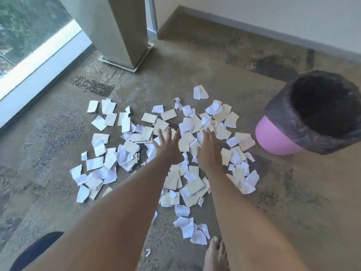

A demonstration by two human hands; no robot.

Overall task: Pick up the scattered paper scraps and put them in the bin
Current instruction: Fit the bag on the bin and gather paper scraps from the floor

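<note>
Several torn white and cream paper scraps (129, 149) lie spread over the mottled carpet in the middle of the view. A pink bin (273, 137) lined with a black bag stands to the right of them, its mouth facing me and dark inside. My left hand (169, 145) reaches out over the middle of the scraps with its fingers apart, holding nothing. My right hand (210, 149) is beside it, palm down on the scraps, fingers spread, also holding nothing.
A grey pillar base (125, 55) stands at the back, left of centre. A window with a white sill (39, 61) runs along the left. A wall with skirting (254, 30) closes the back right. My bare foot (214, 255) is at the bottom.
</note>
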